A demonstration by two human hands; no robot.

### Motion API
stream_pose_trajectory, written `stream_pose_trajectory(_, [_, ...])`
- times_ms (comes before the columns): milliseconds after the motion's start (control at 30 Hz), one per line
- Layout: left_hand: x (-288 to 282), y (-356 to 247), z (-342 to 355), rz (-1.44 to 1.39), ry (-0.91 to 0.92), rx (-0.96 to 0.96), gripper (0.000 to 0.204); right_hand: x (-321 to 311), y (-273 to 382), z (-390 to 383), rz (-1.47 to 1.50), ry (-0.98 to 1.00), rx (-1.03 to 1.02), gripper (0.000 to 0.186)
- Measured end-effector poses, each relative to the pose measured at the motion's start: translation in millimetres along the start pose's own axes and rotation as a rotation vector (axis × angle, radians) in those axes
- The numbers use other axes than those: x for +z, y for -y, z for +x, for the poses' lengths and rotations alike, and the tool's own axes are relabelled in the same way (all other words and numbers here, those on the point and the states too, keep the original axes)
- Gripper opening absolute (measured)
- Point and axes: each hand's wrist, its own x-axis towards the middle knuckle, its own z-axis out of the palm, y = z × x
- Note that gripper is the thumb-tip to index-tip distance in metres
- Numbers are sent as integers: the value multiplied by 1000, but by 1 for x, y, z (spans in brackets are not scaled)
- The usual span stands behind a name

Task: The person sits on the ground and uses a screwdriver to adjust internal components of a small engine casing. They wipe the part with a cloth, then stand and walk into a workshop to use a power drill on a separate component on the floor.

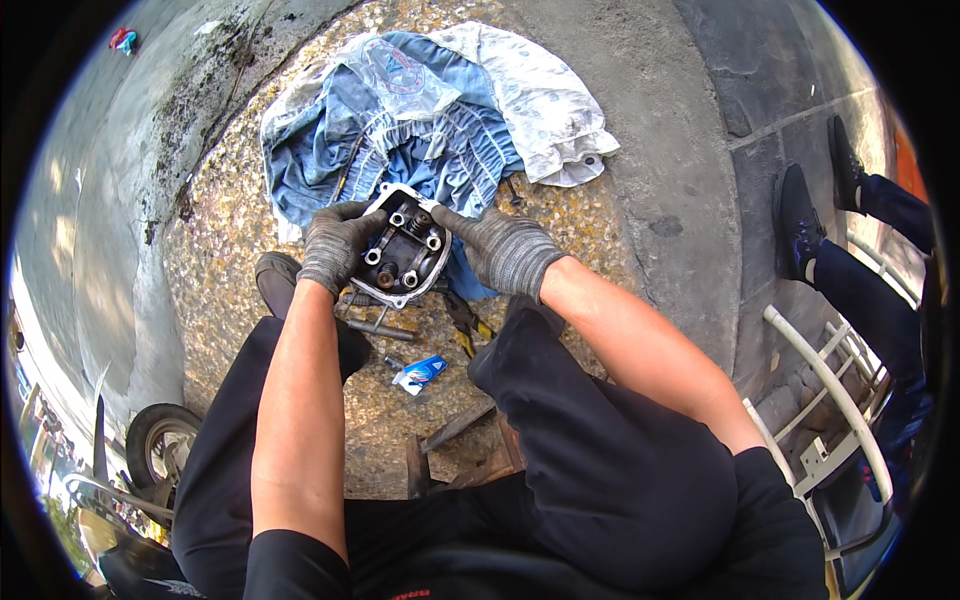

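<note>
Between my two hands I hold an engine cylinder head (432, 262), its open side with round bosses and dark oily recesses facing up. My left hand (335, 243), in a grey knitted glove, grips its left edge with the thumb along the rim. Gloved the same way, my right hand (508, 250) closes on the upper right edge; its thumb rests on the rim and its other fingers are partly hidden. Beyond the part lie a blue denim garment (345, 120) and a white spotted cloth (545, 105).
Close below the part are yellow-handled pliers (468, 328), a metal T-shaped tool (385, 330) and a blue-and-white packet (420, 375). A wooden stool (462, 455) shows between my legs. At right are another person's shoe (795, 220) and a pale metal frame (820, 365); a wheel (150, 440) stands lower left.
</note>
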Motion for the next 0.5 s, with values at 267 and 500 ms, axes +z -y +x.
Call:
stream_pose_trajectory(267, [1,5,2,20,-11,7,41,4,-4,3,7,-41,12,67])
stream_pose_trajectory(500, [2,5,1,18,-15,11,41,5,-5,2,40,-186,-65,64])
